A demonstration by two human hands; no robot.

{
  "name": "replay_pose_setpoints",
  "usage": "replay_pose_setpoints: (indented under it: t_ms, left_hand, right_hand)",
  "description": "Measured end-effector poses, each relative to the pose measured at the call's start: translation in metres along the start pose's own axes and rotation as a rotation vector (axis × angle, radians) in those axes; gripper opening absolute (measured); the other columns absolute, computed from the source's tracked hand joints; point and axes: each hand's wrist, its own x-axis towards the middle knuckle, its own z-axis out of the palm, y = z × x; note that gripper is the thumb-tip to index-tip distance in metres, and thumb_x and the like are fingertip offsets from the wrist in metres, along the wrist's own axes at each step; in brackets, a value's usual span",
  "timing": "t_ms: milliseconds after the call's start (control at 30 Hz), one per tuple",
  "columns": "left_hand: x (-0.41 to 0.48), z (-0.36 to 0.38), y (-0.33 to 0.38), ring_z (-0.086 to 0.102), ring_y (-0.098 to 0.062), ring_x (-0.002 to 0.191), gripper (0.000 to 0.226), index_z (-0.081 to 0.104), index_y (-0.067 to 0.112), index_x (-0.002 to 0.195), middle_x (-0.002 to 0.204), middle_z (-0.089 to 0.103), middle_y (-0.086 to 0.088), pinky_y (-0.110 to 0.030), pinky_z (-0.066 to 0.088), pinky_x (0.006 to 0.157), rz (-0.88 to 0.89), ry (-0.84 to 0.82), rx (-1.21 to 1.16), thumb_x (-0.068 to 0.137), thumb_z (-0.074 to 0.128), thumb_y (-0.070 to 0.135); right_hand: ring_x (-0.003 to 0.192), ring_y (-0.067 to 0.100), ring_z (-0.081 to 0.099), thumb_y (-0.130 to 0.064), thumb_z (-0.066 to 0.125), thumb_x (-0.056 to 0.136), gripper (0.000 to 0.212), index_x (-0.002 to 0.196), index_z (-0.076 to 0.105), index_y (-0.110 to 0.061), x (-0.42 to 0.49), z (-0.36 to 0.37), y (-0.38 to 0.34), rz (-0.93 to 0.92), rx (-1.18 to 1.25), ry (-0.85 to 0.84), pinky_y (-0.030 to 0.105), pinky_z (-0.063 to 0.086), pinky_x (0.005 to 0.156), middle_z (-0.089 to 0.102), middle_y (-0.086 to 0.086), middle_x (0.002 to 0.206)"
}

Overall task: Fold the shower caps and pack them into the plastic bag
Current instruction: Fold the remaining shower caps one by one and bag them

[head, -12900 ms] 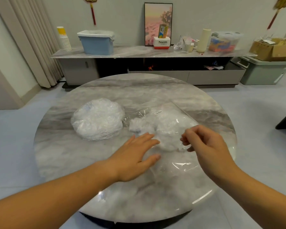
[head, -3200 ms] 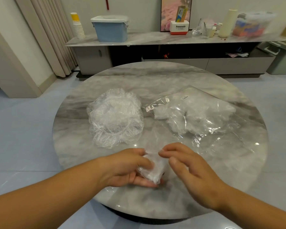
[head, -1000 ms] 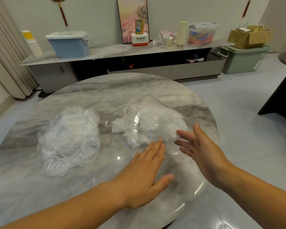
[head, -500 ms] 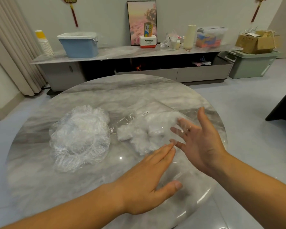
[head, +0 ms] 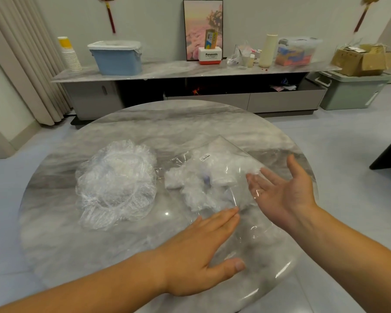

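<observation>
1. Surface [head: 167,123]: round, polished grey marble that carries every item below.
2. Shower caps [head: 116,184]: a loose, unfolded heap of clear crinkled film, left of the surface's centre and well in from its left edge. Judged very light, soft and springy. Best taken at the gathered elastic hem, where the film bunches thick enough to pinch.
3. Plastic bag [head: 242,236]: clear and flat, running from the centre toward the right and near edges. Judged slippery on the polished stone, so it needs pinning while it is loaded.
4. Folded caps [head: 196,190]: small white bundles inside the bag, at its far end near the centre.
5. Left hand [head: 201,251]: palm down on the bag's near part, grip apart, fingers straight and holding nothing.
6. Right hand [head: 282,195]: near the right edge, palm up, grip apart. Its fingers [head: 257,186] seem to lie under the bag's film, apparently at the mouth.
</observation>
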Motion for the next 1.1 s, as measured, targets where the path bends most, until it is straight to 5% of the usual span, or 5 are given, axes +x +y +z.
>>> replay_pose_setpoints:
  t_ms: [200, 467, 733, 967, 1100]
  left_hand:
    - [0.000, -0.001, 0.003, -0.023, 0.016, 0.142, 0.081, -0.010, 0.034, 0.159, 0.160, -0.023, 0.029, -0.033, 0.001, 0.126, 0.005, -0.008, -0.013, 0.099, 0.034, 0.065]
    - [0.000, -0.001, -0.006, -0.021, 0.015, 0.143, 0.081, -0.006, 0.032, 0.160, 0.161, -0.021, 0.027, -0.034, 0.000, 0.126, -0.003, -0.017, -0.023, 0.099, 0.035, 0.064]
    - [0.006, 0.006, -0.026, -0.025, 0.010, 0.144, 0.080, -0.007, 0.031, 0.160, 0.163, -0.021, 0.022, -0.038, -0.009, 0.125, -0.038, -0.020, 0.079, 0.097, 0.026, 0.069]
    - [0.011, 0.006, -0.026, -0.022, 0.006, 0.147, 0.062, 0.029, 0.039, 0.154, 0.167, -0.011, 0.014, -0.039, -0.016, 0.123, 0.017, 0.059, 0.057, 0.099, 0.032, 0.066]
    - [-0.006, -0.008, -0.034, -0.005, 0.006, 0.150, 0.050, 0.048, 0.034, 0.137, 0.167, 0.012, 0.013, -0.034, -0.006, 0.125, -0.054, 0.212, 0.015, 0.100, 0.031, 0.063]
  right_hand:
    - [0.104, 0.042, 0.070, -0.056, 0.063, 0.094, 0.068, 0.121, 0.060, 0.006, -0.005, 0.003, 0.001, -0.029, 0.028, 0.061, 0.042, 0.057, 0.097, 0.051, 0.029, 0.129]
    - [0.121, 0.026, 0.062, -0.077, 0.043, 0.089, 0.080, 0.127, 0.062, -0.009, 0.003, 0.009, 0.005, -0.013, -0.124, -0.023, 0.037, 0.043, 0.105, 0.067, 0.011, 0.130]
    - [0.118, 0.039, 0.063, -0.052, 0.053, 0.098, 0.065, 0.142, 0.047, -0.005, -0.020, -0.018, 0.004, -0.044, -0.122, -0.006, 0.047, 0.048, 0.103, 0.060, 0.018, 0.134]
    - [0.077, 0.026, 0.066, -0.039, 0.050, 0.104, 0.036, 0.098, 0.063, -0.005, -0.044, -0.027, 0.011, -0.174, -0.624, 0.172, 0.038, 0.052, 0.069, 0.067, 0.013, 0.091]
    - [0.060, 0.023, 0.063, -0.031, 0.051, 0.104, 0.036, 0.087, 0.066, -0.003, -0.066, 0.002, 0.027, -0.267, -0.847, -0.040, 0.039, 0.050, 0.060, 0.067, 0.012, 0.070]
